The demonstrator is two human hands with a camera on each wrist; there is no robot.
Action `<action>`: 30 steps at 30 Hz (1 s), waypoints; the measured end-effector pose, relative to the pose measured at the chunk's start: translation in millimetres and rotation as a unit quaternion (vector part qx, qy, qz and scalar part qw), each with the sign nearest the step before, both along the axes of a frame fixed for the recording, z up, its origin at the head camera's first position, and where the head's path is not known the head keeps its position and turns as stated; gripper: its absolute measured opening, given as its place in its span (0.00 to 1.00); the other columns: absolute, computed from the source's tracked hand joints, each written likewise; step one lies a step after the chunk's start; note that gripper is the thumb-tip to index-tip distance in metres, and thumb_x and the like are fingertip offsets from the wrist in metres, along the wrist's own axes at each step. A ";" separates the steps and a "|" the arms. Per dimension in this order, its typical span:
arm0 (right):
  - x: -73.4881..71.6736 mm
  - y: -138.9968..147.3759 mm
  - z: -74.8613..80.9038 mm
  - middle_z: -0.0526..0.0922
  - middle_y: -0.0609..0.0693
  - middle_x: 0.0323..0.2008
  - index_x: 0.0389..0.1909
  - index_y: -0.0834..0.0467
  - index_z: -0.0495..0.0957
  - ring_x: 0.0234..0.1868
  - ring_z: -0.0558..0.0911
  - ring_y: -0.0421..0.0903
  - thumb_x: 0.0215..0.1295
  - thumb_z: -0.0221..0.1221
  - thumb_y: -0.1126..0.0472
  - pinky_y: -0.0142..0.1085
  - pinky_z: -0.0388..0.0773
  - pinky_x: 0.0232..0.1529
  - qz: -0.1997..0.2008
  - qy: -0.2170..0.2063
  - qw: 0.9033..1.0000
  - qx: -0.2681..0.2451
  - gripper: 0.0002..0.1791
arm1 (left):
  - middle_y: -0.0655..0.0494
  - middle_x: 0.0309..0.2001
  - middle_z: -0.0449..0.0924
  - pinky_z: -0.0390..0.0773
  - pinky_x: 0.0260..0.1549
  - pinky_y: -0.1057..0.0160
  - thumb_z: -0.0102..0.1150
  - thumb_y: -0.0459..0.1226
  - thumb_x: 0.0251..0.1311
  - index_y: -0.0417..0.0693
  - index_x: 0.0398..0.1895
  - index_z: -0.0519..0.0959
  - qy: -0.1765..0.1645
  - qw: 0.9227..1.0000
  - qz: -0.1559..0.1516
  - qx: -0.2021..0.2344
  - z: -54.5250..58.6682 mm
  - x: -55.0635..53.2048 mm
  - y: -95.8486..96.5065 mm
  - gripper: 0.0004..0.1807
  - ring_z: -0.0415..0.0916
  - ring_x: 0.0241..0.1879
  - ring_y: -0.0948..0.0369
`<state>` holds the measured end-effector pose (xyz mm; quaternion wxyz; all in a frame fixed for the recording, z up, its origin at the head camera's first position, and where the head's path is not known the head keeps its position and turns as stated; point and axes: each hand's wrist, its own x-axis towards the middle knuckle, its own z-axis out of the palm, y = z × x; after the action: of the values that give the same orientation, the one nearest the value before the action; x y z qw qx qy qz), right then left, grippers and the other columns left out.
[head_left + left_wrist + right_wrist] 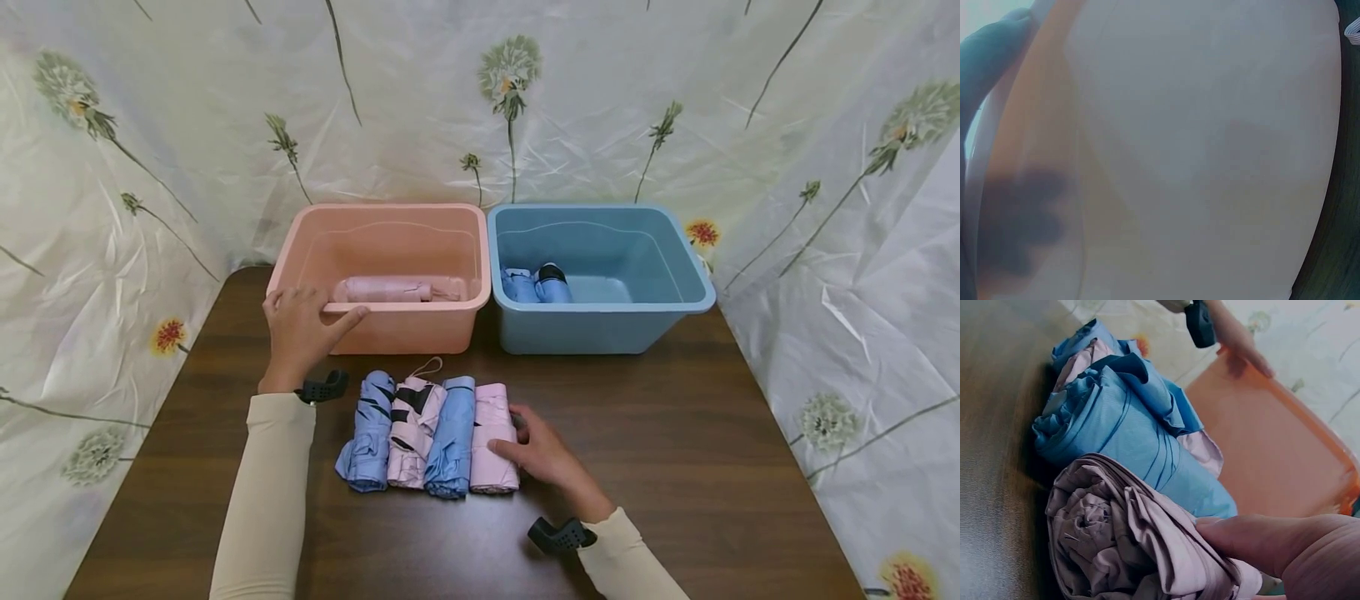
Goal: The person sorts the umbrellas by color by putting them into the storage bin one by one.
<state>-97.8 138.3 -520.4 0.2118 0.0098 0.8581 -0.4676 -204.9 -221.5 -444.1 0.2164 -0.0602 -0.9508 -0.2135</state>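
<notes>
My left hand [300,329] grips the near rim of the salmon-pink bin [405,329]. Its fingers show as dark shapes through the bin wall [1210,125] in the left wrist view. A rolled pink umbrella [378,290] lies inside that bin. On the table, two blue and two pink folded umbrellas lie side by side. The right-hand one, a pink umbrella [493,458], is held by my right hand [543,450], with the thumb on its top and the fingers along its right side. Next to it is a blue umbrella [452,442].
To the right of the salmon bin stands a blue bin [577,329], with two blue umbrellas [553,285] at its left end. Both bins stand at the back of the dark wooden table [637,433]. A flower-printed curtain [420,108] surrounds the table's back and sides.
</notes>
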 end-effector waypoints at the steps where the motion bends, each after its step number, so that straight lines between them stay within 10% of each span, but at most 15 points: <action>1: 0.5 0.5 -0.5 0.77 0.55 0.37 0.68 0.58 0.62 0.30 0.76 0.47 0.57 0.67 0.49 0.38 0.75 0.30 -0.002 0.000 1.000 -0.002 0.41 | 0.47 0.28 0.71 0.47 0.60 0.39 0.62 0.64 0.50 0.42 0.23 0.76 -0.001 1.000 0.000 0.000 -0.2 0.1 0.0 0.31 0.67 0.41 0.46; 17: 3.2 6.8 -3.2 0.78 0.58 0.38 0.67 0.58 0.63 0.30 0.78 0.48 0.56 0.68 0.57 0.39 0.76 0.29 -0.052 -0.010 0.996 -0.073 0.38 | 0.47 0.28 0.71 0.48 0.60 0.39 0.62 0.63 0.51 0.43 0.21 0.74 0.008 1.000 -0.003 0.004 -3.4 -0.1 -0.6 0.31 0.68 0.42 0.45; 30: -1.2 14.5 30.6 0.74 0.61 0.46 0.69 0.56 0.60 0.36 0.77 0.51 0.58 0.67 0.58 0.44 0.80 0.34 -0.069 0.023 0.992 -0.103 0.40 | 0.46 0.29 0.73 0.47 0.61 0.39 0.63 0.62 0.51 0.42 0.23 0.74 0.005 1.000 -0.007 0.010 -0.7 0.4 -0.3 0.30 0.68 0.43 0.45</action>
<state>-98.9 152.8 -489.8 0.1589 0.0358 0.8076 -0.5667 -204.4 -221.8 -444.9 0.2203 -0.0653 -0.9471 -0.2242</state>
